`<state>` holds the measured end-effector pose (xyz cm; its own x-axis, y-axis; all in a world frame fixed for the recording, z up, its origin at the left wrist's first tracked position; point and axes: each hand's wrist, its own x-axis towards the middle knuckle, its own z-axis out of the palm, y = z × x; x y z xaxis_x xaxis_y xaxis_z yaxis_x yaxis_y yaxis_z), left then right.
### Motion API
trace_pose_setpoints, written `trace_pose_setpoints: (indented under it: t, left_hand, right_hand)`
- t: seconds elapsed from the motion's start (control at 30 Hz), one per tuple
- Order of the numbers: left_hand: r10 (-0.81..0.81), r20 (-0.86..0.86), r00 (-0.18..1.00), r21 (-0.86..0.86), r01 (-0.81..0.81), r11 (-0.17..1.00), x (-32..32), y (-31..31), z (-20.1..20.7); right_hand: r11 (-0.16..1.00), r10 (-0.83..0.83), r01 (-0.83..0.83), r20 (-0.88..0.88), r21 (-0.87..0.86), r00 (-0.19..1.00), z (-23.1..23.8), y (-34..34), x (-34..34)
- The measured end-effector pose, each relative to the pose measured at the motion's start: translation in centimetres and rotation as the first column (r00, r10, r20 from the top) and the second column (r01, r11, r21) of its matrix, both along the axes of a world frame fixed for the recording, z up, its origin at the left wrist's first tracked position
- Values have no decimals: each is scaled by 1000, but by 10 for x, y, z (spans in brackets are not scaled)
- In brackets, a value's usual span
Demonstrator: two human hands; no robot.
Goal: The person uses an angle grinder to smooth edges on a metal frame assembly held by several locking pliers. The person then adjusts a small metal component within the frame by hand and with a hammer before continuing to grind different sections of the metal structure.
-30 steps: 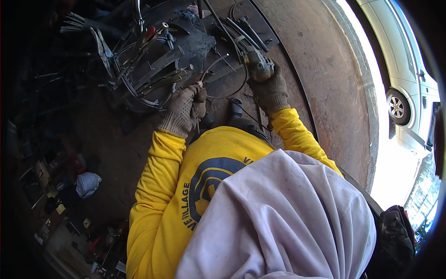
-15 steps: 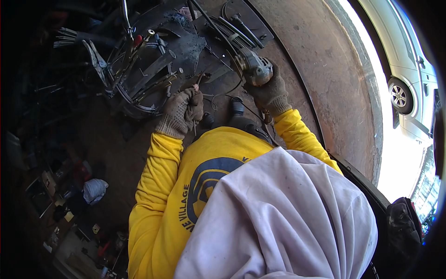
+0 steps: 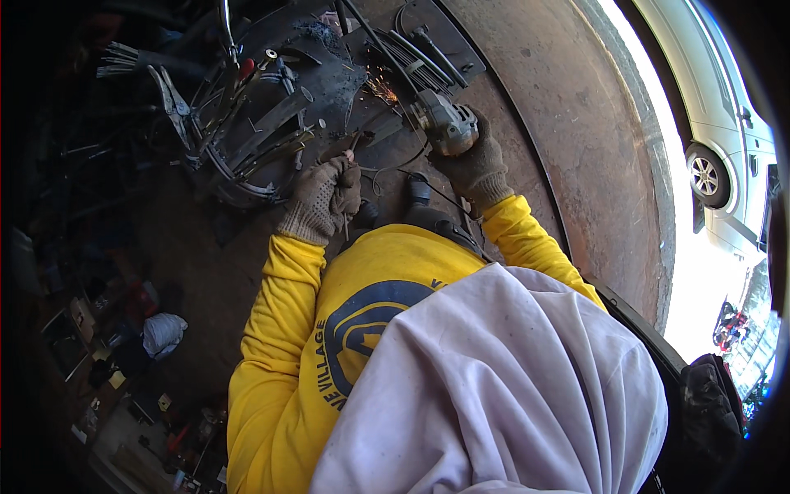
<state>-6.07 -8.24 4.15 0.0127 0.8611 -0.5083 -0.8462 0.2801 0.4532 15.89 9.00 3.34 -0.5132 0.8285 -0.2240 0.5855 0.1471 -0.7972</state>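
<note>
My right hand (image 3: 472, 163), in a knitted work glove, is wrapped around the body of a grey angle grinder (image 3: 448, 123). Orange sparks (image 3: 381, 88) fly up and left from the grinder's far side; its disc is hidden. My left hand (image 3: 319, 196), gloved too, is closed, with a bare fingertip showing through the glove. A thin metal rod (image 3: 346, 225) seems to pass through this fist, its lower end poking out below. Left of the grinder, beyond my left hand, is a curved metal frame (image 3: 226, 169) with locking pliers (image 3: 171, 97) clamped to it.
Coiled cable (image 3: 411, 62) and a hose lie beyond the grinder. A cord (image 3: 395, 170) runs between my hands. Tools and a white bag (image 3: 164, 335) clutter the floor at left. A metal edge (image 3: 527, 132) runs along the right; a pale vehicle (image 3: 724, 107) stands outside.
Sparks now spray from the grinder, where none showed before. My right hand and the grinder have shifted slightly left; my left hand has barely moved.
</note>
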Motion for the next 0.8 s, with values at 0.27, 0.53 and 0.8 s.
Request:
trace_pose_setpoints:
  t: [0.27,0.53,0.8]
  left_hand:
    - [45,12,999,14,-45,999,4,-1,3]
    - [78,-29,997,-70,-80,994,7,5,12]
    - [1,310,951,148,-49,988,-7,-7,-18]
  right_hand:
    - [997,23,-24,5,67,1000,-9,3,0]
    - [1000,-8,8,28,-7,1000,-7,4,-3]
    - [989,-73,70,-17,-133,997,-6,1,3]
